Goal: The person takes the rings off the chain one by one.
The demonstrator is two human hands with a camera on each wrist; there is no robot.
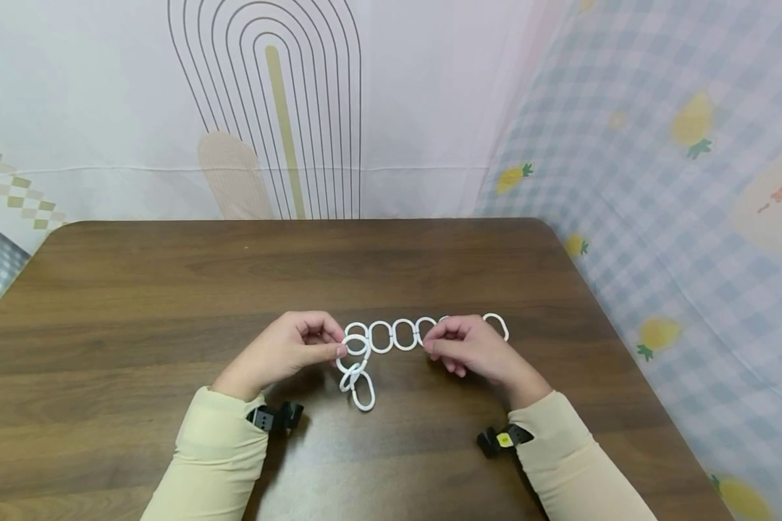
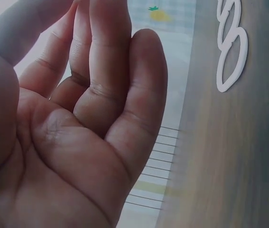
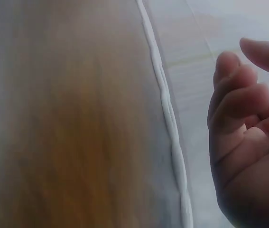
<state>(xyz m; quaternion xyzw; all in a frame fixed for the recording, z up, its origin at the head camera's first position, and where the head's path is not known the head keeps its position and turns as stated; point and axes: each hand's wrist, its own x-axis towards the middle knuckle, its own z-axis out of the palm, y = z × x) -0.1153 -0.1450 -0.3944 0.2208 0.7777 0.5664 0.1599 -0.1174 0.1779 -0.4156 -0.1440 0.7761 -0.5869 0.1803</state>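
Observation:
A row of white oval plastic links (image 1: pixel 381 337), joined into a chain, runs left to right across the table. At its left end my left hand (image 1: pixel 293 351) pinches a white link (image 1: pixel 355 345) between thumb and index finger. Below that link, a few more links (image 1: pixel 363 391) bunch and trail toward me. My right hand (image 1: pixel 472 351) hovers over the right part of the row, hiding some links; the last link (image 1: pixel 497 326) shows beyond it. In the right wrist view, the right fingers (image 3: pixel 241 102) are loosely bent, with a gap to the thumb and nothing between.
The brown wooden table (image 1: pixel 391 268) ends at a patterned white cloth (image 1: pixel 423 108) behind. A blue checked cloth (image 1: pixel 658 166) with pineapples hangs along the right edge. Black wrist cameras (image 1: pixel 287 417) sit on both wrists.

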